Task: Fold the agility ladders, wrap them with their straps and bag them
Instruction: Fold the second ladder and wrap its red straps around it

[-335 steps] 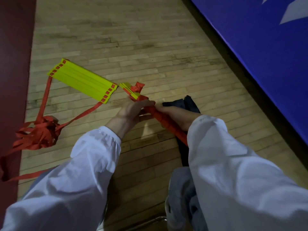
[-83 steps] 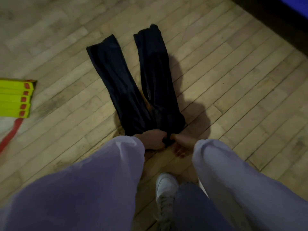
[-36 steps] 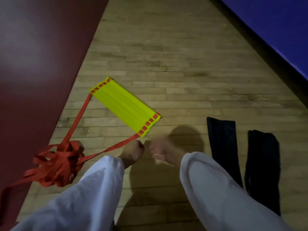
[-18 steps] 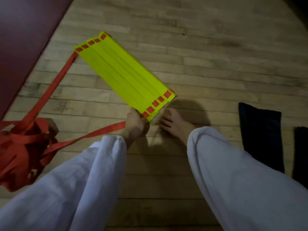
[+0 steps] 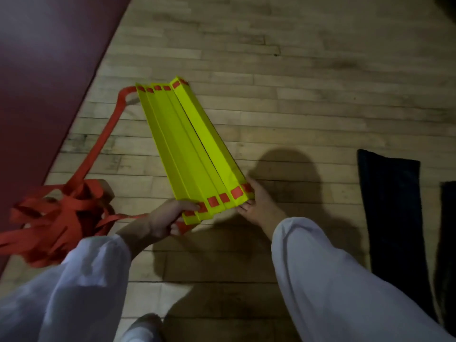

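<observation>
Nearest, on the wearer's side of the rung stack (image 5: 192,149): the toe of a white shoe (image 5: 142,328) on the wooden floor (image 5: 296,99). Two white sleeves reach from there toward the stack.

Left hand (image 5: 162,218): grasps the stack's near-left corner, thumb on top by the red tabs, fingers (image 5: 177,228) curled beneath.
Right hand (image 5: 257,206): holds the near-right corner, thumb along the side edge, fingers tucked under. How far under is hidden.

Stack: yellow rungs gathered side by side but fanned, with a dark gap between the two right-hand rungs. The near end is lifted in both hands. The long axis runs away from the wearer, leaning left. Both hands are at the same end, one per corner.

Left of the stack: the red strap tangle (image 5: 56,213) lies loose on the floor, near the left hand. One strap (image 5: 103,137) climbs from it to the stack's far-left corner.

Right of the stack, well apart: two black bags (image 5: 392,206), flat on the floor, the second cut by the frame edge.

Beyond the stack's far-left corner: a maroon mat (image 5: 44,70).

Judgement: the fold is unfinished. The next squeeze must act across the short axis, the hands closing toward each other. The left hand is nearer the strap, the right nearer the bags.
</observation>
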Demonstrator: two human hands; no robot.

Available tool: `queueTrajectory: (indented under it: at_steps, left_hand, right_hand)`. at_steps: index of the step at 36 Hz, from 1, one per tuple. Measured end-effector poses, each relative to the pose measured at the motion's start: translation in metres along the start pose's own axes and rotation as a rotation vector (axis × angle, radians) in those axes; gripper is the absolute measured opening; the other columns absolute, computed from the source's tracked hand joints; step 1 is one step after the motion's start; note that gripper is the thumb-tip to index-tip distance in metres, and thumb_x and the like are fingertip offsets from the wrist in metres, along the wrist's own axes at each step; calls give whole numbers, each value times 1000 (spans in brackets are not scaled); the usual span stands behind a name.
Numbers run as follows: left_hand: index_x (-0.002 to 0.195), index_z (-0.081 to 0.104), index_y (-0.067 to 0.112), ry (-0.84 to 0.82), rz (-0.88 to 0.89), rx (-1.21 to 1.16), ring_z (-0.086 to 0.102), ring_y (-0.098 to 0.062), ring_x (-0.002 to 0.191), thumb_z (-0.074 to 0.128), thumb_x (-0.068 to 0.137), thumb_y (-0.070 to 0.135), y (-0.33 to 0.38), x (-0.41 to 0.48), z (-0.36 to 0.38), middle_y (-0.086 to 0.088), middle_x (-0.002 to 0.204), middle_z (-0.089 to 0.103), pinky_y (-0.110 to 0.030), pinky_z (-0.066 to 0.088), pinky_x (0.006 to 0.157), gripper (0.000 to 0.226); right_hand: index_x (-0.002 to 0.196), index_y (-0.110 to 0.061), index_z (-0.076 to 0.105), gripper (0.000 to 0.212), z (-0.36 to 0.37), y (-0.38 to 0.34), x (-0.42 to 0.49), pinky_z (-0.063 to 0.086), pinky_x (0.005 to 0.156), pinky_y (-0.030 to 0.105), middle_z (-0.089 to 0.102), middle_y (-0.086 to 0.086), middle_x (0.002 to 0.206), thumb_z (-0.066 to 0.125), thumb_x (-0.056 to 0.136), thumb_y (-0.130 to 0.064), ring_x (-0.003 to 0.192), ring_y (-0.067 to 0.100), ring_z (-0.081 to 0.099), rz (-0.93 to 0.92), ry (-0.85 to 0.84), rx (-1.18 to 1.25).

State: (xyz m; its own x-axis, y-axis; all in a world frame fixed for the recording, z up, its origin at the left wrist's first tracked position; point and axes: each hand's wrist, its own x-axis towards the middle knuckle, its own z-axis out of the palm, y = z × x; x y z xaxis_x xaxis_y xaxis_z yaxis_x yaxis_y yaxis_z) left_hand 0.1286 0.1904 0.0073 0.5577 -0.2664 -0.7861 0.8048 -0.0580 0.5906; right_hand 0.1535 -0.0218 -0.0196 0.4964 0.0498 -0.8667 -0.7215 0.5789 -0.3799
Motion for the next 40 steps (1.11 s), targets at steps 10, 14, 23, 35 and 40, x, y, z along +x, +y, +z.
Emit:
queueTrajectory:
  at_steps: [10,14,23,35,40]
  left_hand:
    - [52,62,14,-11,-57,288,40,-9,35,76,59,28,-6,-112,0,0,45,49,-17,28,36,21]
    - [51,58,13,-86,-41,236,31,-11,34,73,61,15,5,-153,11,-1,41,40,-18,23,35,18]
    - [59,49,6,-40,1,132,38,-14,33,56,82,2,42,-230,49,-5,41,42,-21,27,38,25]
    - [88,60,5,-186,91,-43,62,-15,58,68,65,4,49,-358,124,-11,82,61,-21,52,52,24]
    - [93,63,3,-262,142,-69,51,-26,73,82,42,9,35,-393,159,-22,100,51,-26,43,55,55]
  right_hand:
    - [121,-15,58,38,-23,21,-73,59,69,35,74,8,98,46,98,-43,86,24,72,80,-268,-403]
    - [114,-9,61,33,-12,23,-119,58,71,36,72,9,95,51,97,-35,100,28,66,130,-305,-508]
    - [131,-5,52,35,-12,22,-203,57,50,31,71,11,89,54,96,-10,66,23,69,-57,-177,-533]
    - [123,-6,54,27,-30,-49,-395,57,48,33,69,10,78,51,97,-9,57,20,69,-195,-226,-624]
    - [96,-3,62,14,-46,-53,-473,58,49,32,71,10,69,49,97,-7,56,23,69,-187,-243,-542]
